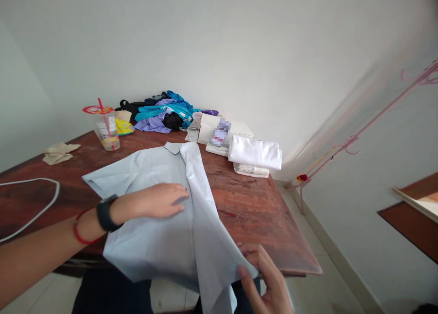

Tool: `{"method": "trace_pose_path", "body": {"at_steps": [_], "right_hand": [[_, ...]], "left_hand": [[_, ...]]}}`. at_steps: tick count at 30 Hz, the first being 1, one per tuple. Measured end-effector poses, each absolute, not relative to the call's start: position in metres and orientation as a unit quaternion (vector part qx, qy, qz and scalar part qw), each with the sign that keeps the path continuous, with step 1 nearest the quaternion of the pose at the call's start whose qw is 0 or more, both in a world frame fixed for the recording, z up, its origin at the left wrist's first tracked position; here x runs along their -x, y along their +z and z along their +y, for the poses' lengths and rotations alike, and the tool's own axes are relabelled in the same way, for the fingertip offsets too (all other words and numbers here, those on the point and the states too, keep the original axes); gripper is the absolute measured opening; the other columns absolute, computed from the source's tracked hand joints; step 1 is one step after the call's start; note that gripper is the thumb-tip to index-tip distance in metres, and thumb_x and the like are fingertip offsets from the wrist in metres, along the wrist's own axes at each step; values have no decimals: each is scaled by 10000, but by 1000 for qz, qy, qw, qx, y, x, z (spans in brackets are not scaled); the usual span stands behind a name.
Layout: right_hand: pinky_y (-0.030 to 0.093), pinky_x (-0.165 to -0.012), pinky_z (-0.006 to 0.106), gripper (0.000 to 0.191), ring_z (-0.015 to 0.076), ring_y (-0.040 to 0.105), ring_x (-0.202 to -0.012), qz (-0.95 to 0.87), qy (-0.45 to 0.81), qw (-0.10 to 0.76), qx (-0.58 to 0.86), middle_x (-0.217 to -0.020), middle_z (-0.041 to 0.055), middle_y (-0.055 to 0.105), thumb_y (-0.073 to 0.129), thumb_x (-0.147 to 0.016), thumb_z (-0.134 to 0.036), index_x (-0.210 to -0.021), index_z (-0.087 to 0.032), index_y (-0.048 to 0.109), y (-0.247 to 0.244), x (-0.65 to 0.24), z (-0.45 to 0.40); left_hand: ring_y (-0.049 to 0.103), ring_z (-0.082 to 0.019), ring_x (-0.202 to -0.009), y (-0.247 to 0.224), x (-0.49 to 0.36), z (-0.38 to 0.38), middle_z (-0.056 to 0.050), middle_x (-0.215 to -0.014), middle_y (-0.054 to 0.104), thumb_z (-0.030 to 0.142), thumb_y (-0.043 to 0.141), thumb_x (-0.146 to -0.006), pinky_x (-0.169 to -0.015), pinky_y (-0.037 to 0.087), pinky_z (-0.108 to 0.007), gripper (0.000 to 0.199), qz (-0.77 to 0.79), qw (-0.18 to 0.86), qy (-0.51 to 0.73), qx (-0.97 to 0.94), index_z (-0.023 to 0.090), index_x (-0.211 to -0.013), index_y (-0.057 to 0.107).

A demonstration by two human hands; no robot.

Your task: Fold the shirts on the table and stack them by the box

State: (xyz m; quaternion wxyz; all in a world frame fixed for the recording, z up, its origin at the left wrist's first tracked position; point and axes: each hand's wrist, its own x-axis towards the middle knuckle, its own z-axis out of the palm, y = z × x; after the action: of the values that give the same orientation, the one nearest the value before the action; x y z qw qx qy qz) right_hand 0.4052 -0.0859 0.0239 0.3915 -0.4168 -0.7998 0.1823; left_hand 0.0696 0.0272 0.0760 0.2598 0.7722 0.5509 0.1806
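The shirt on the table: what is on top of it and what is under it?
Over the shirt is the left hand; the right hand pinches one corner. Beneath is the wooden table. Anything else it covers cannot be seen.

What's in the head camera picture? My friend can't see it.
A person's left hand lies on a pale shirt spread partly over a wooden table, while the right hand pinches its edge. Behind are a plastic cup and heaped clothes.

room right of shirt (155, 241); box (236, 128) blocks behind
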Motion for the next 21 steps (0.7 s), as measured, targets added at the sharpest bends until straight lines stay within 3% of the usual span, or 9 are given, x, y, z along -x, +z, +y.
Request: {"method": "trace_pose_path", "body": {"at_steps": [1,3,5,8,13,16,18,21], "right_hand": [[585,-831,253,113,207,715,-1004,-810,188,400,385,-1015,102,710,537,-946,-195,-840,-212,571,28,-400,-87],[573,-908,264,97,217,696,-1129,-839,193,392,324,-1125,113,713,562,-900,-148,-840,-219,536,35,-388,-88],[556,-963,260,112,217,666,-1211,-872,194,351,281,-1209,110,710,598,-867,-128,-855,-224,540,42,-376,-89],[512,-1044,266,131,215,614,-1291,-905,212,277,242,-1314,86,685,637,-848,-119,-885,-230,577,51,-362,-92],[554,-972,285,78,215,668,-1209,-851,280,316,312,-1256,114,713,561,-894,-151,-880,-225,538,48,-371,-93],[562,-948,355,175,257,682,-1163,-798,325,362,355,-1177,138,730,509,-971,-259,-802,-218,506,36,-396,-88],[558,-937,393,262,276,687,-1120,-765,364,383,369,-1171,153,719,497,-996,-331,-763,-212,483,29,-414,-84],[539,-951,432,317,297,663,-1124,-743,409,375,373,-1212,162,683,504,-998,-391,-743,-205,477,23,-435,-80]], "left_hand": [[609,-298,-1228,77,-73,6,-18,-1273,699,443,705,-800,-1027,481,-388,386,516,353,165,-762,361,-1177,712],[645,-289,-1179,80,-81,-30,-40,-1419,601,530,659,-857,-895,547,-391,545,504,556,166,-639,411,-1381,569],[653,-282,-1178,81,-88,-54,-69,-1444,568,576,644,-879,-876,553,-395,712,465,716,186,-485,442,-1520,368],[654,-259,-1173,77,-101,-68,-77,-1299,639,566,678,-871,-896,534,-378,884,437,789,228,-367,448,-1581,166],[692,-244,-926,55,-115,-62,-73,-1173,618,510,723,-826,-691,550,-329,952,513,680,252,-459,412,-1584,156],[663,-210,-847,40,-113,-59,-78,-1189,608,442,725,-829,-785,563,-369,851,546,512,264,-608,364,-1559,293],[650,-230,-976,33,-110,-60,-81,-1287,594,406,736,-832,-955,534,-403,748,534,406,267,-691,365,-1505,412],[518,-301,-1316,23,-103,-66,-67,-1493,492,374,728,-848,-1135,429,-477,696,514,285,253,-768,384,-1487,452]]}}
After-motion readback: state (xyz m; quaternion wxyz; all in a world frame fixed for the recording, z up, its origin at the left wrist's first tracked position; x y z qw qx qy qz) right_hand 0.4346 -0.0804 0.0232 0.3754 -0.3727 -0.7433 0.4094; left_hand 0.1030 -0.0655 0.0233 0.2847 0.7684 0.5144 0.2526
